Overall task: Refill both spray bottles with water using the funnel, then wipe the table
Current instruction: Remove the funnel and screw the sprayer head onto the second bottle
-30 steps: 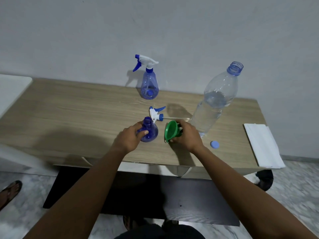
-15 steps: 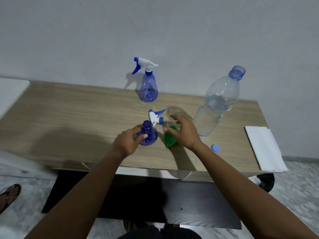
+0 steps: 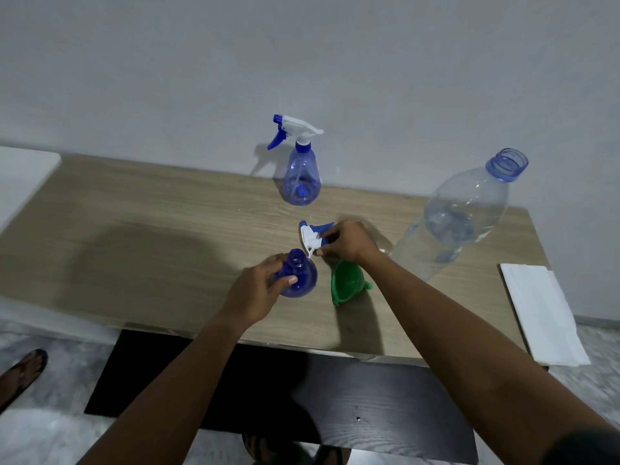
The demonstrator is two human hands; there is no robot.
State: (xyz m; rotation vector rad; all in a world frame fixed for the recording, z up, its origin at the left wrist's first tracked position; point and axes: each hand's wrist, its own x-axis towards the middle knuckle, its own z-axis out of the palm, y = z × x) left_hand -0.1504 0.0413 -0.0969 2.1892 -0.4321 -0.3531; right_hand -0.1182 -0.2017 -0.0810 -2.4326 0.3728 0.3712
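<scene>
Left hand grips the near spray bottle round its body. It is probably steadying the bottle upright on the table, since the neck is open and the head is off. Water level inside is unreadable through the dark blue plastic.

Just right of it, the green funnel lies on its side on the table. No hand touches it and the right wrist covers part of its spout. It looks parked within reach.

A little farther, the right hand has its fingers curled, pinching the trigger head just behind the open neck. The white tube end points toward that neck. Lifted or resting on the table: cannot tell.

To the right, the uncapped water bottle is partly full, its base hidden behind the right forearm. A folded white cloth overhangs the table's right front corner, likely kept for wiping.

Farthest, by the wall, 1 more spray bottle stands with its head on, fill unclear.
</scene>
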